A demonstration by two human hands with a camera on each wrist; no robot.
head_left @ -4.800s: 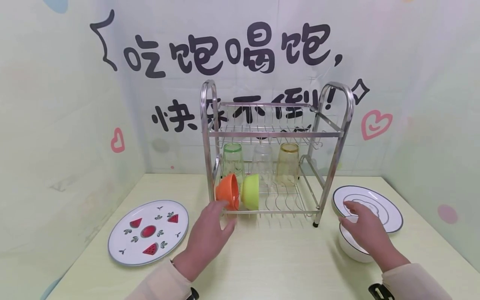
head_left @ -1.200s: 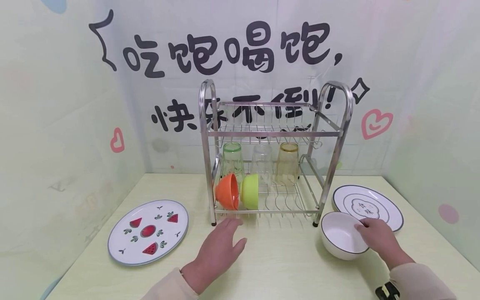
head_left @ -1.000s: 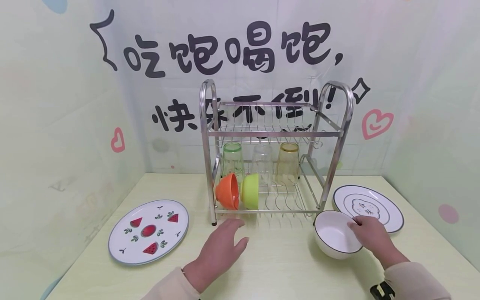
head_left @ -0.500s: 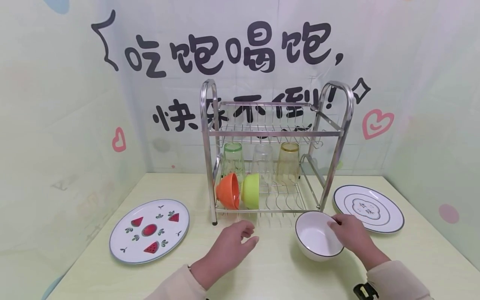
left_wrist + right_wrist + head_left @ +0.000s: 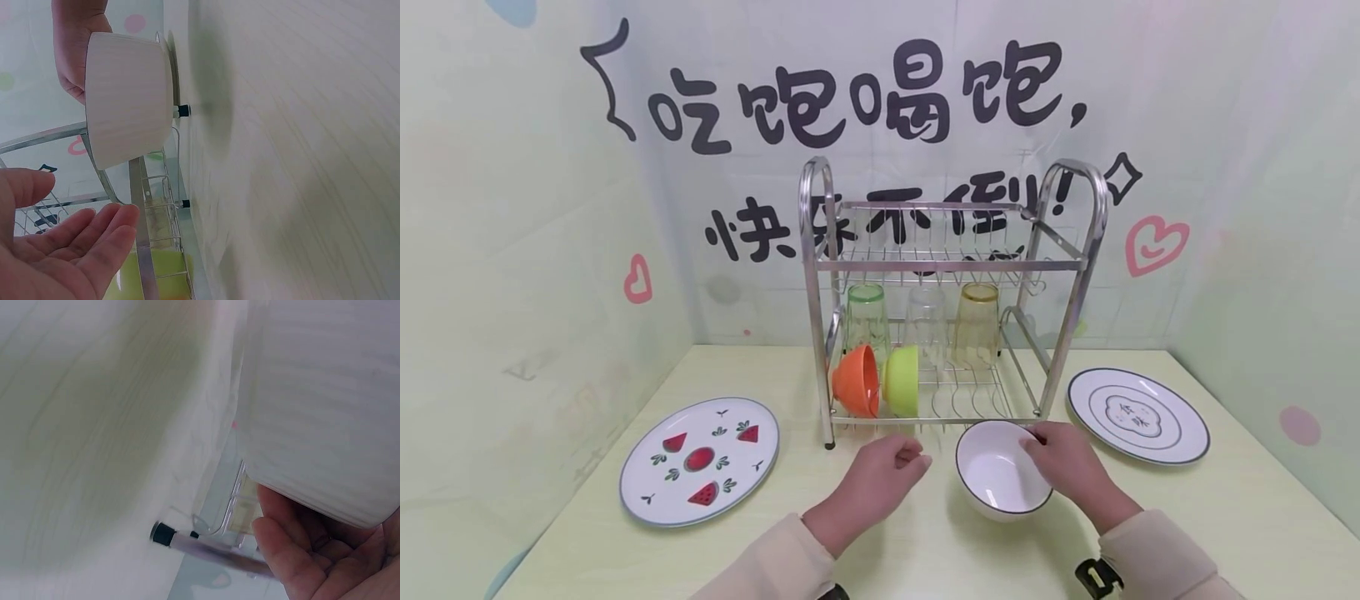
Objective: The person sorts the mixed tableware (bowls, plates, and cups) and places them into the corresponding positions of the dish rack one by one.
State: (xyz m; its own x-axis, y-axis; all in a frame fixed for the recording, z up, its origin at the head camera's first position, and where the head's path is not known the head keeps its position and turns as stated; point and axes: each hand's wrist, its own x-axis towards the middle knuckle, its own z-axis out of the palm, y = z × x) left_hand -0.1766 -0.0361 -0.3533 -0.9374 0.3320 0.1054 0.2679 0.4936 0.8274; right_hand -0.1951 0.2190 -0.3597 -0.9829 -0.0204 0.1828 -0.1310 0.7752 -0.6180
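Observation:
My right hand [image 5: 1067, 467] pinches the dark-edged rim of a white bowl [image 5: 996, 479], thumb inside and fingers outside. The bowl tilts a little toward me and hangs over the table in front of the rack; the left wrist view shows a gap between the bowl [image 5: 128, 100] and the tabletop. To its left, my left hand [image 5: 876, 483] holds nothing, its fingers loosely bent and pointing at the bowl. Behind both hands stands a two-tier metal dish rack [image 5: 951, 267]. An orange bowl [image 5: 852, 383] and a lime-green bowl [image 5: 901, 382] stand on edge at its lower left.
Upside-down green [image 5: 867, 321], clear [image 5: 925, 325] and amber [image 5: 977, 325] glasses line the back of the lower tier. A watermelon-patterned plate [image 5: 655, 425] lies at left. A white, blue-rimmed plate [image 5: 1180, 433] lies right of the rack. Printed cloth walls [image 5: 550, 333] enclose the table.
My right hand has taken the white bowl from near the right plate, lifted it and carried it left to the rack's front. My left hand has drawn back from the orange bowl and moved right.

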